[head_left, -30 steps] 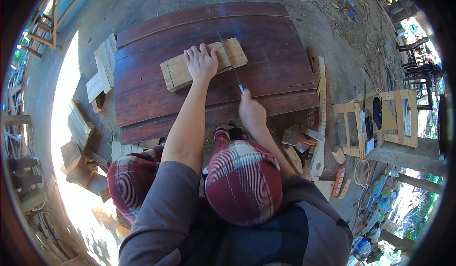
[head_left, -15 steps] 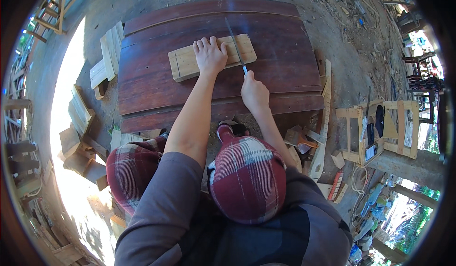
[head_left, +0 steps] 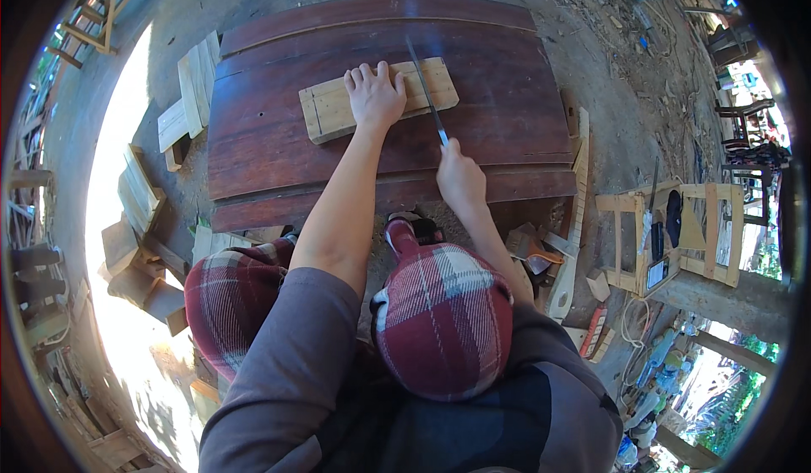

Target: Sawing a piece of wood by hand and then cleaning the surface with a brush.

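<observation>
A thick pale wooden block (head_left: pixel 334 116) lies slightly slanted on a dark red-brown wooden tabletop (head_left: pixel 279 156), with pencil lines near its left end. My left hand (head_left: pixel 377 97) presses down on the middle of the block, palm down, fingers spread toward its far edge. In my right hand (head_left: pixel 462 177), closed near the table's front part, is a saw (head_left: pixel 428 93). Its narrow blade, seen nearly edge-on, crosses the block close to the right end. My fist mostly covers the saw's handle. How deep the blade sits in the wood I cannot tell.
Wooden offcuts (head_left: pixel 196 84) lie on the ground left of the table, with more wood pieces (head_left: pixel 135 270) nearer me. At the right stand a slatted wooden frame (head_left: pixel 711 228), a long pale board (head_left: pixel 579 194) and a red tube (head_left: pixel 594 331). My knees are close to the table's front edge.
My right hand has drawn the saw back toward me and slightly right, its blade still across the block. My left hand and the block stay in about the same place.
</observation>
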Tool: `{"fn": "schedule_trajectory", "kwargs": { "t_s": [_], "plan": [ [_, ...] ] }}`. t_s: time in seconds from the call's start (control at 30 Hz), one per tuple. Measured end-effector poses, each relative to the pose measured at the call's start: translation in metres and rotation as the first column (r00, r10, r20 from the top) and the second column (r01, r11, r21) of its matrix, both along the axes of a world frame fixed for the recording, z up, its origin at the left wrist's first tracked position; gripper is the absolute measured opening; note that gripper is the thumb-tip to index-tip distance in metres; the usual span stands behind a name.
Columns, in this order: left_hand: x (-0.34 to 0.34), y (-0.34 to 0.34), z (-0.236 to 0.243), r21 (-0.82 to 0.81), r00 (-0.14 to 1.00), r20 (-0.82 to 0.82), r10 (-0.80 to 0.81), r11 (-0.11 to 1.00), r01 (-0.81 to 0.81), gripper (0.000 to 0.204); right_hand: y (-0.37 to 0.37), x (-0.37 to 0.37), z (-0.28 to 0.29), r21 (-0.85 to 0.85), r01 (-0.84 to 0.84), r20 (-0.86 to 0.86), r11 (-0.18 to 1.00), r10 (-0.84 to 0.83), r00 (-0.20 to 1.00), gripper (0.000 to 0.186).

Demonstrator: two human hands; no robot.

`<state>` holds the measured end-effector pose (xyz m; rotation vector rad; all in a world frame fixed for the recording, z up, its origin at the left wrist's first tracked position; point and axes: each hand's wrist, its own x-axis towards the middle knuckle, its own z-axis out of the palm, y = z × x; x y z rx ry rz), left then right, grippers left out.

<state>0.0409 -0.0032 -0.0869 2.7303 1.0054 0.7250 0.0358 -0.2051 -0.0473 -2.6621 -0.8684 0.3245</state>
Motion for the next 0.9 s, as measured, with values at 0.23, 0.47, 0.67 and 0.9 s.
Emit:
{"fn": "schedule_trajectory", "kwargs": {
  "t_s": [0.23, 0.47, 0.67, 0.9],
  "plan": [
    [-0.004, 0.0, -0.003, -0.064, 0.999, -0.008, 0.034, 0.997, -0.034, 0.042, 0.014, -0.011, -0.017, 0.024, 0.05, 0.027, 0.998, -0.051, 0.998, 0.023],
    [0.004, 0.0, -0.001, -0.018, 1.0, 0.014, 0.014, 1.0, -0.014, 0.041, -0.047, -0.044, 0.005, -0.082, 0.074, 0.006, 0.994, -0.074, 0.997, 0.023],
    [-0.003, 0.0, -0.001, -0.056, 1.0, 0.022, -0.006, 0.998, 0.008, 0.04, 0.023, 0.001, -0.012, -0.012, 0.018, 0.1, 1.0, -0.017, 0.995, 0.02],
    [-0.003, -0.001, -0.003, -0.04, 0.997, 0.067, 0.027, 0.999, -0.024, 0.039, 0.002, -0.016, -0.006, -0.095, 0.0, 0.077, 0.995, 0.007, 0.997, 0.019]
  ]
}}
